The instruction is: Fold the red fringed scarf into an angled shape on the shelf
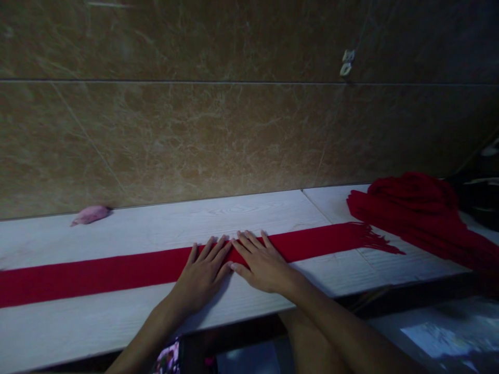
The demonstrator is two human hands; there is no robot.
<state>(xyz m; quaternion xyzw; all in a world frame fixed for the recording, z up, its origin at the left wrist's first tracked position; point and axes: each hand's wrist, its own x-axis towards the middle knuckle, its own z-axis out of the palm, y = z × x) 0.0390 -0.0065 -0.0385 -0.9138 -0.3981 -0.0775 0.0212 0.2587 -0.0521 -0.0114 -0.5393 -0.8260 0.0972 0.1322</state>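
Note:
A long red fringed scarf (117, 271) lies flat and straight across a white wood-grained bench top, running out of view on the left. Its tasselled end spreads out on the right. Pressed on the middle of the scarf is my left hand (205, 275), palm down with the fingers spread. Beside it my right hand (261, 262) also rests flat on the cloth, fingers apart. The two thumbs and index fingers nearly touch. Neither hand grips anything.
A heap of red cloth (417, 208) sits at the right, hanging over the front edge. Near the tiled wall (195, 135) is a small pink bundle (91, 214). Below the bench top, a lit phone screen (168, 358) shows at the bottom.

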